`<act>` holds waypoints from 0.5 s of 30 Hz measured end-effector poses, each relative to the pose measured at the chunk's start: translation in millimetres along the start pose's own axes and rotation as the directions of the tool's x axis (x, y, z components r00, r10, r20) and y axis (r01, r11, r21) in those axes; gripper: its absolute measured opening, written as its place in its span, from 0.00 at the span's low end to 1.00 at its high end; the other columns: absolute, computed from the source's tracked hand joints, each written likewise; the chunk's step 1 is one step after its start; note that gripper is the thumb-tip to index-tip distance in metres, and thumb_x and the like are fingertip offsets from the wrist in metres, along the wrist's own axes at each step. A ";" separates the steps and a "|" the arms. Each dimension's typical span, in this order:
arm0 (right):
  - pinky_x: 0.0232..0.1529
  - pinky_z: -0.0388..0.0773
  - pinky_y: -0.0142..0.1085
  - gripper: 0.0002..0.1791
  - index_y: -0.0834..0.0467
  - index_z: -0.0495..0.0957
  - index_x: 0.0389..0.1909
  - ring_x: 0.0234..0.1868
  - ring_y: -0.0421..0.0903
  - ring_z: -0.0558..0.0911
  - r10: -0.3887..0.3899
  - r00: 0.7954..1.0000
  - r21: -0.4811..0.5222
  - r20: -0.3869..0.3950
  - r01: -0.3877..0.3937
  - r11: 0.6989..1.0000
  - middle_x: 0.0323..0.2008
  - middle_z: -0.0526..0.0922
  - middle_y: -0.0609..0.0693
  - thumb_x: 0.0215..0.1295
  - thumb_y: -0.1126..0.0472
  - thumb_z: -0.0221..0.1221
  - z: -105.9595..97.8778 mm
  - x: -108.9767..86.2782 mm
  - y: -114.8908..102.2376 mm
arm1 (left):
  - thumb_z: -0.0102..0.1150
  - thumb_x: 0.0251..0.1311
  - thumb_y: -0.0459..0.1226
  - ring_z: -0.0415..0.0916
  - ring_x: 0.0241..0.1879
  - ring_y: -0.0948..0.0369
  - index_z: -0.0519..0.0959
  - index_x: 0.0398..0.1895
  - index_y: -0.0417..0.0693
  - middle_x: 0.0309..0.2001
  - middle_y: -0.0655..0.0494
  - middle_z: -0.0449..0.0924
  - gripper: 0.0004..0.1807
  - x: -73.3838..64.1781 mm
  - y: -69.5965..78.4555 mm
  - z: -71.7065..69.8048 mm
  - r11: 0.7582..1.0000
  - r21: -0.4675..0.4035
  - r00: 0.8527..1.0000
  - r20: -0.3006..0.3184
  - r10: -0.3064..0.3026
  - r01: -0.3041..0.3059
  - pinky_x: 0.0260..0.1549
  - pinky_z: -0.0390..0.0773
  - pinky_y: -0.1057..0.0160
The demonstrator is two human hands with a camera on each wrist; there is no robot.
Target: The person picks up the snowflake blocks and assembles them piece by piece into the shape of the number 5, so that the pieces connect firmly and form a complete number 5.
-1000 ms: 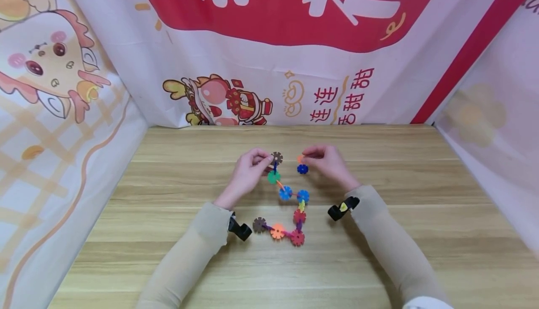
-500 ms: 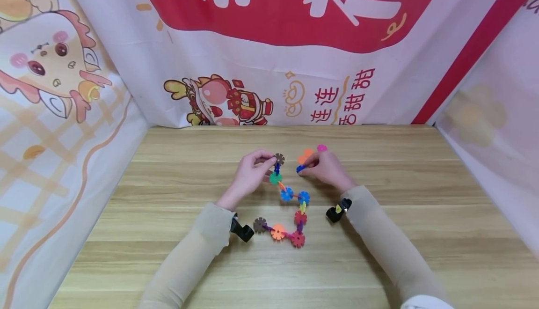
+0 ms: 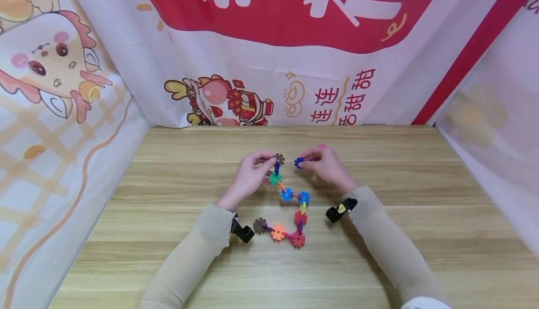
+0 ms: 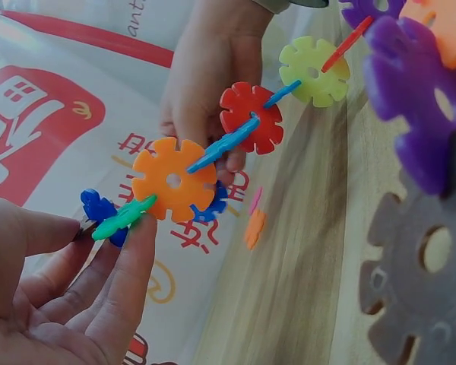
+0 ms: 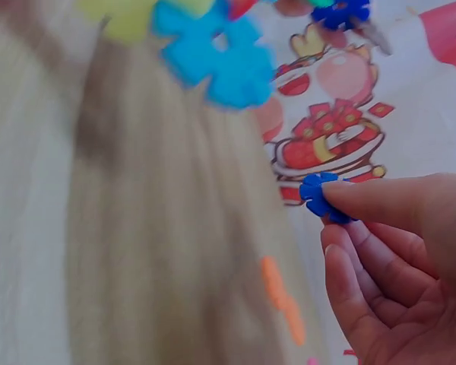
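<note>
A chain of interlocking snowflake discs [image 3: 287, 194] in many colours zigzags across the middle of the head view. My left hand [image 3: 249, 172] pinches the brown-grey snowflake disc [image 3: 279, 159] at the chain's far end, beside a dark blue and a green one [image 4: 125, 218]. In the right wrist view, thumb and fingers of my right hand [image 5: 399, 262] pinch a loose dark blue snowflake disc [image 5: 323, 198]. That disc is a short way right of the chain's far end, apart from it. Another brown-grey disc [image 3: 260, 225] ends the chain at the near left.
A loose orange disc [image 5: 283, 300] lies on the wooden table [image 3: 189, 262] by my right hand, hidden from the head view. A pink disc [image 3: 322, 146] peeks out behind that hand. Printed cloth walls [image 3: 252, 56] stand behind and at both sides.
My right hand has moved from the loose orange disc to the dark blue disc, gripped it and raised it slightly. My left hand stays at the chain's end, nearly still.
</note>
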State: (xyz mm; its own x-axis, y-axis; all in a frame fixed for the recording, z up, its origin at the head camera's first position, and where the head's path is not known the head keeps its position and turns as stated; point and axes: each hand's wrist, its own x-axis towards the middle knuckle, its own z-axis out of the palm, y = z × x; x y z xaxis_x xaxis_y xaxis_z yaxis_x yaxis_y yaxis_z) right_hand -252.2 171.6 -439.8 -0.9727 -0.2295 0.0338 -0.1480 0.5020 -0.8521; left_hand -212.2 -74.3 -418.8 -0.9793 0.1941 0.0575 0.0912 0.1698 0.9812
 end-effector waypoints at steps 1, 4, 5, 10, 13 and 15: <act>0.44 0.80 0.43 0.07 0.56 0.86 0.43 0.41 0.49 0.83 0.001 1.000 0.017 -0.004 0.000 1.000 0.39 0.86 0.50 0.65 0.63 0.70 -1.0 -0.5 -2.2 | 0.60 0.72 0.36 0.83 0.34 0.52 0.82 0.51 0.40 0.45 0.47 0.82 0.10 0.0 -0.1 0.1 1.000 -0.001 1.000 -0.002 0.001 -0.001 0.32 0.86 0.54; 0.46 0.81 0.47 0.07 0.57 0.86 0.44 0.41 0.49 0.84 0.002 1.000 0.076 -0.013 -0.001 0.997 0.39 0.87 0.49 0.66 0.62 0.69 -3.3 -1.9 -9.3 | 0.60 0.72 0.36 0.83 0.33 0.53 0.82 0.50 0.39 0.44 0.47 0.83 0.10 0.2 -0.8 0.5 1.000 -0.009 1.000 -0.007 -0.001 0.001 0.32 0.86 0.53; 0.47 0.81 0.49 0.08 0.57 0.86 0.44 0.41 0.50 0.84 0.002 1.000 0.096 -0.015 0.000 0.995 0.39 0.88 0.49 0.66 0.62 0.69 -3.8 -2.4 -11.5 | 0.60 0.72 0.35 0.83 0.33 0.53 0.82 0.50 0.39 0.44 0.47 0.83 0.10 0.2 -0.8 0.7 1.000 -0.011 1.000 -0.010 -0.002 0.002 0.32 0.86 0.53; 0.49 0.80 0.55 0.09 0.58 0.87 0.44 0.40 0.51 0.85 -0.025 0.999 0.169 -0.028 0.029 0.985 0.39 0.88 0.51 0.65 0.61 0.70 -4.9 -4.5 -21.4 | 0.61 0.72 0.36 0.83 0.32 0.53 0.82 0.49 0.40 0.44 0.47 0.84 0.09 0.1 -0.2 1.9 1.000 -0.015 1.000 -0.019 -0.009 0.008 0.31 0.86 0.52; 0.49 0.81 0.54 0.10 0.58 0.87 0.45 0.41 0.50 0.85 -0.055 0.998 0.175 -0.029 0.059 0.983 0.40 0.88 0.50 0.65 0.60 0.71 -5.6 -6.8 -27.8 | 0.61 0.72 0.37 0.83 0.32 0.53 0.83 0.48 0.40 0.43 0.47 0.84 0.09 0.5 -0.4 2.4 1.000 -0.011 1.000 -0.022 -0.008 0.008 0.30 0.86 0.53; 0.50 0.81 0.53 0.10 0.58 0.87 0.45 0.42 0.49 0.85 -0.068 0.997 0.183 -0.023 0.071 0.981 0.41 0.88 0.50 0.65 0.60 0.70 -5.9 -8.4 -31.9 | 0.61 0.72 0.37 0.83 0.32 0.54 0.83 0.48 0.40 0.43 0.47 0.84 0.09 0.1 -0.1 2.5 1.000 -0.009 1.000 -0.024 -0.005 0.005 0.30 0.86 0.53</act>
State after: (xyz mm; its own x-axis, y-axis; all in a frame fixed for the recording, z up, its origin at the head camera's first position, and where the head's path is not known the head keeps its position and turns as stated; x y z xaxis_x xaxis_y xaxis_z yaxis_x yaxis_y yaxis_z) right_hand -240.4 162.4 -409.8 -0.9642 -0.2442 0.1033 -0.1813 0.3232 -0.9288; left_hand -211.9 -71.9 -419.3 -0.9838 0.1698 0.0566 0.0846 0.1625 0.9831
